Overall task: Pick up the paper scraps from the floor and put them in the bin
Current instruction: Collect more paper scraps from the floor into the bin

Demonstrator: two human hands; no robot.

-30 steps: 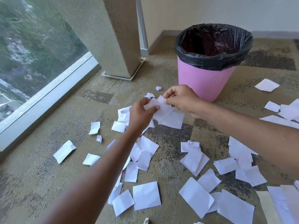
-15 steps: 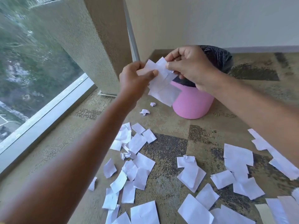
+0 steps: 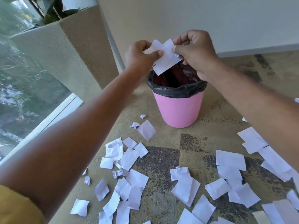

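A: Nearest?
B: Loose paper scraps [image 3: 186, 189] strewn over the carpet [image 3: 161, 159], thickest toward its near edge.
A: Beyond?
B: Pink bin [image 3: 178, 110], black liner, upright. Over its mouth, left hand [image 3: 139, 57] and right hand [image 3: 194, 52] each pinch the held scraps [image 3: 165, 57], thumb against curled fingers.

A tall textured planter [image 3: 64, 50] stands beside the window [image 3: 24, 88].

White scraps [image 3: 165, 57] above pink bin [image 3: 178, 110]

Far rim of bin [image 3: 178, 109] behind right hand [image 3: 195, 52]
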